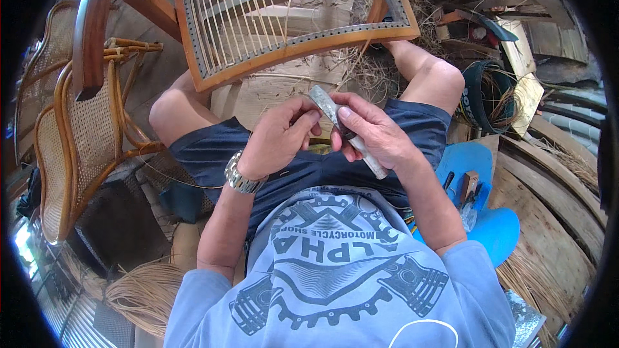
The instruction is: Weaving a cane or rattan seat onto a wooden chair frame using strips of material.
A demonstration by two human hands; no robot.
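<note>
Right hand (377,132): fingers clamped around a gray tube (371,160), which lies tilted, its ends toward 11 and 5 o'clock.
Left hand (280,135): fingers curled beside the tube's upper end; cannot tell whether they pinch anything.
Chair frame (290,51): between 11 and 12 o'clock from the hands, near the knees (443,74), its rim lined with small holes.
Done: strands (225,13) run side by side, front to back, across the left side of the opening.
Midway: a loose strand (288,13) rises near the middle of the opening.
Left: the right side shows bare holes, and no crosswise weaving is visible; my judgement is an early stage, perhaps half strung.
Cane: a bundle of cane (148,293) between 7 and 8 o'clock, more curled in a bucket (474,100) near 3 o'clock.
</note>
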